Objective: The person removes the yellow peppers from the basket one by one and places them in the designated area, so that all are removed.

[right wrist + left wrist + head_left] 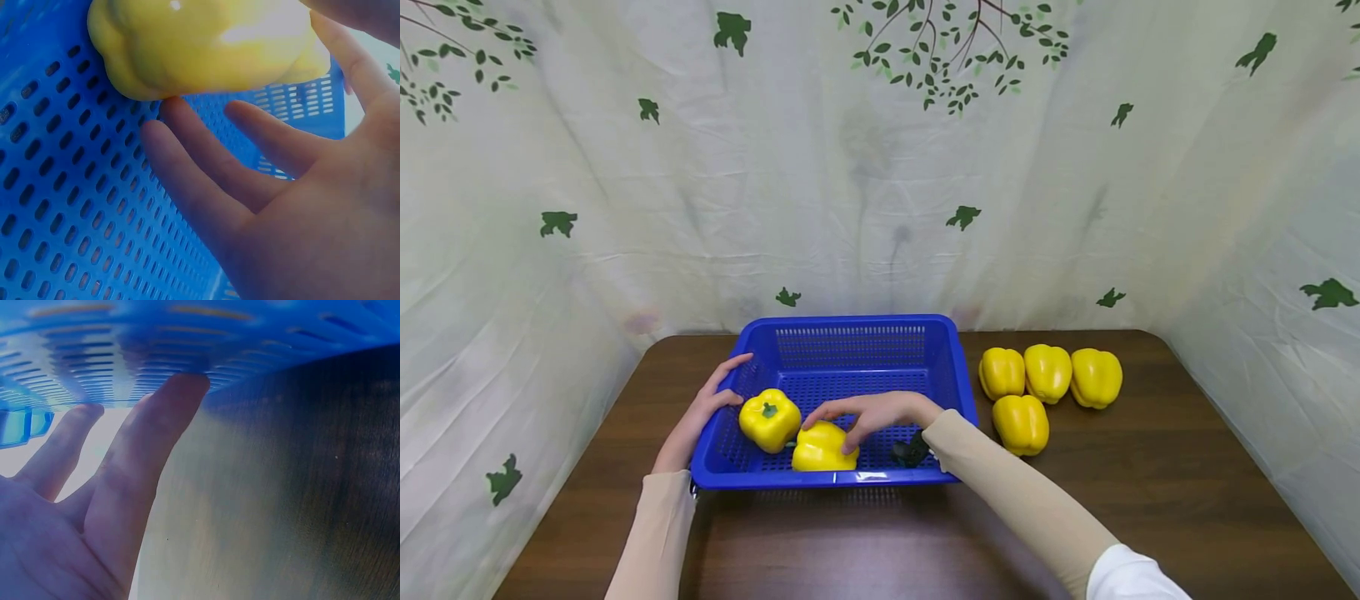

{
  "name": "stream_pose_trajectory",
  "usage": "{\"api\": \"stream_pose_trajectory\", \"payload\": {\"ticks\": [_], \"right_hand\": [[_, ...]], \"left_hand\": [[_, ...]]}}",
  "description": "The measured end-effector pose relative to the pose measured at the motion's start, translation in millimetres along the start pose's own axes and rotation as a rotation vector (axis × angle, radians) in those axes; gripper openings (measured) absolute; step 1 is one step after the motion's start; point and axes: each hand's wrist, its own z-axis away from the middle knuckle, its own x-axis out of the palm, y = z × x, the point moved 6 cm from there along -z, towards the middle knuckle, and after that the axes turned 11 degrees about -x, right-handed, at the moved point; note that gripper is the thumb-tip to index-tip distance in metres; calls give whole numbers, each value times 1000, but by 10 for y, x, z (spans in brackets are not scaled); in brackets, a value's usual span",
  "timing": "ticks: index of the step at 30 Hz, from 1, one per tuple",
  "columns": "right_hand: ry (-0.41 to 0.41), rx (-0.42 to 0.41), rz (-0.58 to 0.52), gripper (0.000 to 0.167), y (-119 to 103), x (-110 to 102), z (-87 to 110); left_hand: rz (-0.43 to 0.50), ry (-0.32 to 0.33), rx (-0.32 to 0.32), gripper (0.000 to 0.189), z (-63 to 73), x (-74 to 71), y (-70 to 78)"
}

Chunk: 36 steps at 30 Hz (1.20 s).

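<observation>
My left hand [703, 412] holds the left rim of the blue plastic basket [850, 321]; in the left wrist view, two of its fingers [147, 444] lie against the slotted outer wall. Inside the basket, my right hand [876, 412] spans a yellow bell pepper [823, 450] from above, thumb on its right side and index finger at its upper left. In the right wrist view, the other fingers [200, 181] are spread beside the pepper over the perforated floor. A second yellow bell pepper [769, 419], green stem up, sits at the basket's left.
Several yellow bell peppers [1021, 425] stand in a group on the brown wooden table [1157, 500], right of the basket. A pale curtain [880, 208] with leaf prints hangs behind the table and along its sides.
</observation>
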Motion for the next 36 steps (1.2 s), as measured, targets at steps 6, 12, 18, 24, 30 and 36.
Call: {"api": "stream_pose_trajectory", "payload": {"ticks": [6, 12, 18, 24, 30, 36], "right_hand": [[-29, -13, -38, 66, 5, 21, 3], [8, 27, -8, 63, 23, -8, 23], [15, 45, -28, 61, 45, -10, 31], [40, 82, -15, 60, 69, -18, 43], [77, 121, -47, 58, 77, -29, 63], [108, 126, -113, 58, 51, -45, 91]], "left_hand": [[-6, 3, -22, 63, 4, 4, -5], [5, -5, -11, 63, -4, 4, -10], [7, -2, -21, 63, -5, -1, -15], [8, 11, 18, 64, -12, -11, 5], [8, 14, 36, 65, -21, -23, -1], [11, 16, 104, 65, -29, -21, 25]]}}
